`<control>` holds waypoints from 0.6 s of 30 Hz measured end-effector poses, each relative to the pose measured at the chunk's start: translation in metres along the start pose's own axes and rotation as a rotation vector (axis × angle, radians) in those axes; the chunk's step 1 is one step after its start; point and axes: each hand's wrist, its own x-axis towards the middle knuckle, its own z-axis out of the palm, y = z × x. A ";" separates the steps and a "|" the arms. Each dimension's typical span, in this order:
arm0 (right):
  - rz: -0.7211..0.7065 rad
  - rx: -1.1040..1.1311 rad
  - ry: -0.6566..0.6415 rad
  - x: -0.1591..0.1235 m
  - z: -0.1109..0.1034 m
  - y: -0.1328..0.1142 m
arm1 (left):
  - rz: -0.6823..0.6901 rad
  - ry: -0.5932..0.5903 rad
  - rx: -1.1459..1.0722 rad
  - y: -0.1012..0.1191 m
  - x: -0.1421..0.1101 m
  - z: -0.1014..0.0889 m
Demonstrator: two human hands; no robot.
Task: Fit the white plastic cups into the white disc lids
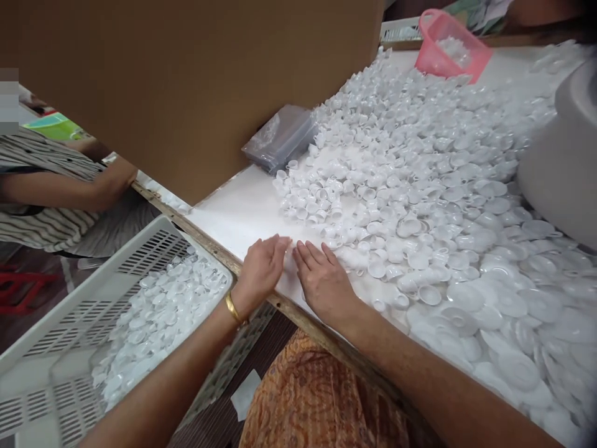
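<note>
My left hand (263,269), with a gold bangle at the wrist, rests at the near edge of the white tabletop (228,218). Its fingers are stretched out, and I see nothing in them. Close beside it, my right hand (321,280) lies palm down on the table with its fingers extended. Small white cups (317,199) spread in a loose heap just beyond and to the right of my right hand. White saucer-like dishes (466,311) are piled closer to my right forearm. The undersides of both hands are hidden.
A white slotted crate (93,305) of small white pieces stands below the table edge at left. Plastic-wrapped grey packs (282,138) lie by a brown upright panel (186,81). A pink basket (431,53) stands far back; a grey rounded object (562,155) is right. Another person's arm (69,186) shows left.
</note>
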 end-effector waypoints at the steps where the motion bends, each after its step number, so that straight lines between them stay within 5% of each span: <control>1: -0.021 0.013 0.005 0.000 0.001 -0.003 | -0.022 0.071 -0.007 -0.001 0.010 0.000; 4: -0.050 0.091 0.037 -0.002 0.003 -0.011 | -0.120 0.192 0.140 -0.003 0.038 0.010; 7: 0.009 0.166 0.108 -0.004 0.004 -0.012 | -0.249 0.140 0.241 -0.003 0.050 0.024; 18: 0.250 0.262 0.214 0.000 0.002 0.018 | -0.096 0.093 0.446 0.000 0.047 0.041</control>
